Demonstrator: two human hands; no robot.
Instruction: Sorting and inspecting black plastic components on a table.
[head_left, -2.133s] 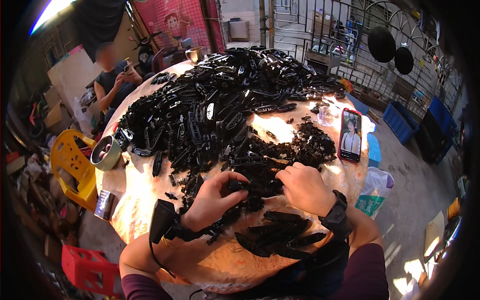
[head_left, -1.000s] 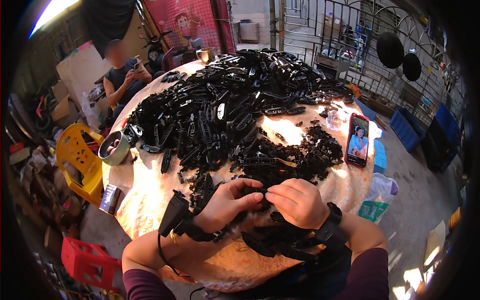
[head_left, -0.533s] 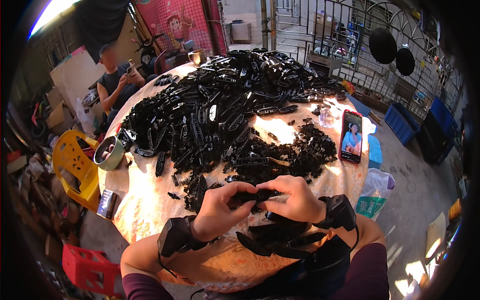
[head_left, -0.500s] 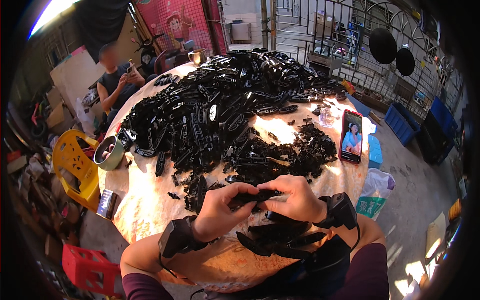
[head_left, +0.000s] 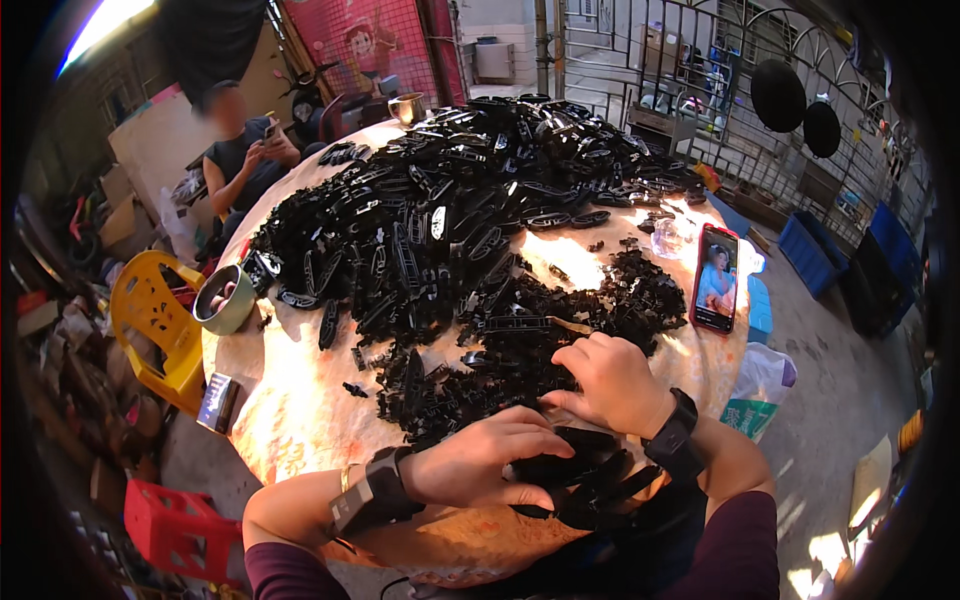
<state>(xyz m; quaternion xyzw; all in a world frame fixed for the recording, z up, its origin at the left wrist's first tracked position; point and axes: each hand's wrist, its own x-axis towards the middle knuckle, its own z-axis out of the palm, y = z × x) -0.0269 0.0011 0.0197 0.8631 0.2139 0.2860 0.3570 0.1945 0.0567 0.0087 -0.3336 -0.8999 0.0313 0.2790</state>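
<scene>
My left hand (head_left: 488,458) is at the near edge of the table, its thumb and fingers around a long black plastic part (head_left: 540,470). That part lies over a small stack of similar curved black parts (head_left: 605,490), and the hand partly hides it. Farther forward, my right hand (head_left: 618,385) hovers at the edge of the small black plastic pieces (head_left: 520,385); its thumb and forefinger are apart, and nothing shows between them. Behind, a large heap of long black plastic parts (head_left: 400,240) covers much of the table.
A phone in a red case (head_left: 713,278) stands at the right of the cloth-covered table (head_left: 290,370). At the left are a green bowl (head_left: 226,300), a small box (head_left: 217,403), a yellow chair (head_left: 150,320) and a red stool (head_left: 180,530). A metal cup (head_left: 407,108) sits far back, near a seated person (head_left: 240,165).
My hands have parted. The left has come down with the black part to the near stack, while the right has moved forward and right to the small pieces. The view has shifted slightly.
</scene>
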